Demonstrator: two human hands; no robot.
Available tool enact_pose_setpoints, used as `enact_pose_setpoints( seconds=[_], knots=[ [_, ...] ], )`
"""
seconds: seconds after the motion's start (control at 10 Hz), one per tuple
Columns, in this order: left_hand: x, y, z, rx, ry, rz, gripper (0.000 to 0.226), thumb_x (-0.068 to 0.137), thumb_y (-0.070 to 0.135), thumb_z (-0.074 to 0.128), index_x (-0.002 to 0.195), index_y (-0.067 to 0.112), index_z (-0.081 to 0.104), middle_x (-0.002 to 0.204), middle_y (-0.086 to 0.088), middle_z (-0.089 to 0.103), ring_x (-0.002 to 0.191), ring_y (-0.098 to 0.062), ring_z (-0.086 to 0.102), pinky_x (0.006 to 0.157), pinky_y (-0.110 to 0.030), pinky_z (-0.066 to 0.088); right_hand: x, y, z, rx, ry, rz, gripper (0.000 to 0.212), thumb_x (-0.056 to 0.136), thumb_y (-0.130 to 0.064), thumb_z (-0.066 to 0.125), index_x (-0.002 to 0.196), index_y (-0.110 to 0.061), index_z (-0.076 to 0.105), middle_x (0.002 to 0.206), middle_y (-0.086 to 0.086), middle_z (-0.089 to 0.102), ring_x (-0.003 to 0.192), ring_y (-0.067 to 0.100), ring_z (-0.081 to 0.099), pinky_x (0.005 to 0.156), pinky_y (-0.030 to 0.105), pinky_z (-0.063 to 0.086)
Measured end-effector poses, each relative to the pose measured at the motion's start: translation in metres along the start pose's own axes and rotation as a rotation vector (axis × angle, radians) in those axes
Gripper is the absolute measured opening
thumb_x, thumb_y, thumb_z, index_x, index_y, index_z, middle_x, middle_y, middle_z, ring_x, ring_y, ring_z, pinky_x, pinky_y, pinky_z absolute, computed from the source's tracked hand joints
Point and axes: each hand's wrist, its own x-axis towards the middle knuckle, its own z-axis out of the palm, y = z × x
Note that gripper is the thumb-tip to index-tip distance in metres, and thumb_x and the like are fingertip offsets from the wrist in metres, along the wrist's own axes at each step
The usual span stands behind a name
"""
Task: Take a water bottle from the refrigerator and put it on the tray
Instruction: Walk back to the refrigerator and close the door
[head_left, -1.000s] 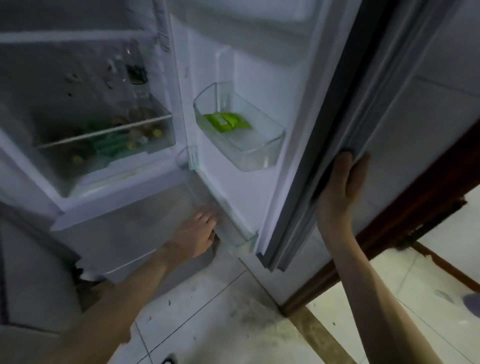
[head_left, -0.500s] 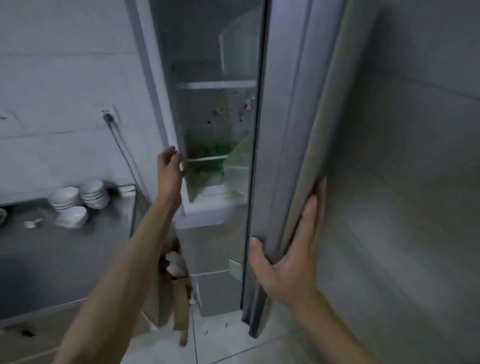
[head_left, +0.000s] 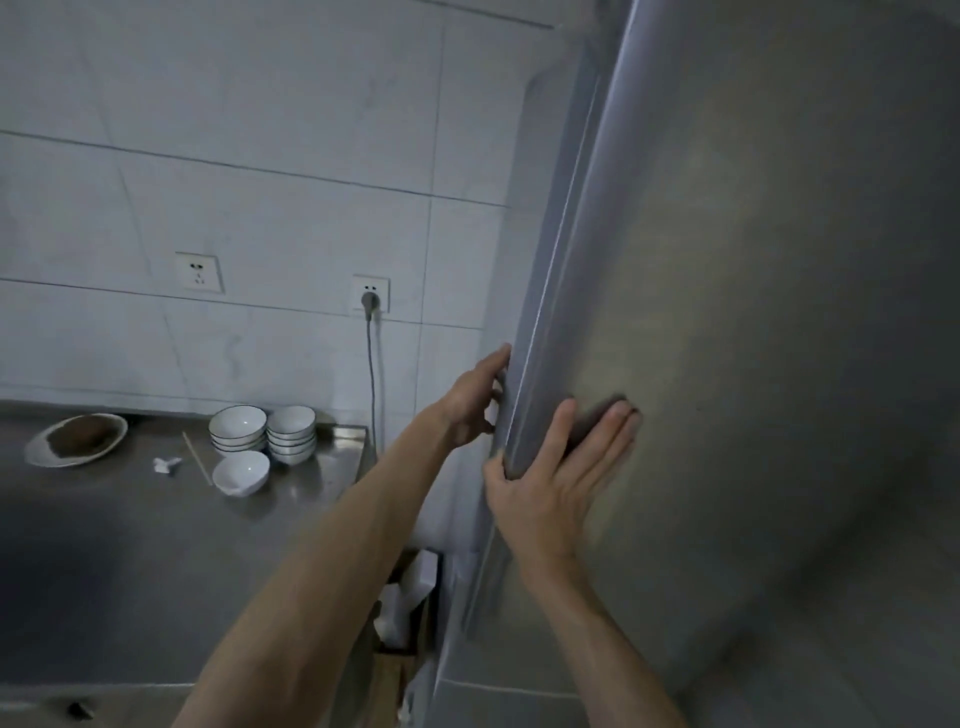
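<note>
Both hands flat, fingers spread: right hand (head_left: 558, 470) on refrigerator door (head_left: 753, 312), left hand (head_left: 475, 402) at edge (no writing legible)

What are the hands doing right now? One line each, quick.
Left hand: open, fingers on the refrigerator door edge, holding nothing.
Right hand: open, flat against the door front, thumb around its edge.

Two stacks of white bowls (head_left: 262, 434) stand on a steel counter (head_left: 130, 545) beside a plate (head_left: 75, 439), below wall sockets (head_left: 200, 272).
</note>
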Motion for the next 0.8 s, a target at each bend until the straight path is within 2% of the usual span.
enact_pose_setpoints(
  seconds=[0.1,0.2,0.3,0.4,0.5,0.6,0.7,0.8],
  knots=[
    [0.007,0.000,-0.009,-0.006,-0.025,-0.019,0.073,0.094,0.069,0.053,0.142,0.014,0.060,0.151,-0.010,0.051,0.142,-0.031,0.045,0.120,-0.059,0.036,0.014,-0.002,0.034,-0.041,-0.016,0.029,0.095,0.077,-0.040,0.070,0.153,-0.011,0.023,0.153,0.043,0.019,0.146,0.061,0.015,0.120,0.068,0.016],
    [0.015,-0.001,-0.013,-0.087,-0.071,0.002,0.063,0.101,0.057,0.052,0.141,0.009,0.062,0.157,-0.015,0.050,0.145,-0.031,0.047,0.124,-0.046,0.037,0.028,-0.003,0.065,-0.078,-0.024,0.062,0.096,0.079,-0.047,0.067,0.155,-0.014,0.020,0.154,0.040,0.018,0.146,0.061,0.018,0.122,0.066,0.014],
    [0.016,-0.001,-0.014,-0.147,-0.098,0.001,0.059,0.105,0.051,0.049,0.141,0.008,0.062,0.156,-0.017,0.051,0.146,-0.032,0.047,0.124,-0.046,0.038,0.031,-0.003,0.077,-0.088,0.002,0.086,0.094,0.081,-0.048,0.066,0.155,-0.015,0.021,0.155,0.037,0.017,0.145,0.060,0.022,0.123,0.065,0.014],
    [0.014,-0.001,-0.013,-0.163,-0.112,0.004,0.059,0.106,0.050,0.048,0.142,0.007,0.062,0.154,-0.021,0.052,0.146,-0.035,0.048,0.123,-0.049,0.039,0.030,-0.002,0.078,-0.112,-0.008,0.099,0.088,0.080,-0.046,0.067,0.152,-0.011,0.030,0.154,0.038,0.020,0.144,0.059,0.023,0.123,0.064,0.013],
    [0.008,0.001,-0.009,-0.147,-0.077,0.017,0.060,0.105,0.049,0.049,0.142,0.004,0.061,0.149,-0.021,0.058,0.141,-0.035,0.054,0.122,-0.049,0.041,0.034,-0.006,0.070,-0.144,-0.095,0.113,0.085,0.081,-0.045,0.065,0.151,-0.011,0.031,0.153,0.039,0.023,0.145,0.058,0.023,0.124,0.063,0.012],
    [-0.001,-0.001,-0.006,-0.138,-0.067,0.035,0.057,0.105,0.051,0.048,0.140,0.008,0.063,0.145,-0.015,0.063,0.137,-0.031,0.058,0.120,-0.048,0.043,0.032,-0.004,0.058,-0.164,-0.174,0.094,0.089,0.081,-0.050,0.066,0.153,-0.013,0.029,0.155,0.037,0.020,0.146,0.057,0.022,0.124,0.062,0.013],
    [-0.021,-0.021,-0.011,-0.176,0.014,0.021,0.074,0.101,0.063,0.046,0.161,0.020,0.038,0.165,-0.005,0.041,0.152,-0.026,0.039,0.122,-0.059,0.034,0.025,0.013,0.031,-0.082,-0.212,-0.052,0.088,0.086,-0.055,0.060,0.157,-0.014,0.028,0.163,0.031,0.014,0.153,0.048,0.012,0.125,0.057,0.017],
    [-0.045,-0.075,-0.019,-0.129,0.228,0.027,0.075,0.101,0.063,0.046,0.164,0.027,0.028,0.169,0.002,0.033,0.156,-0.021,0.032,0.121,-0.057,0.033,-0.013,0.037,-0.004,0.065,-0.283,-0.154,0.072,0.095,-0.045,0.051,0.157,-0.015,0.029,0.166,0.020,0.019,0.156,0.037,0.015,0.128,0.047,0.016]
  ],
)
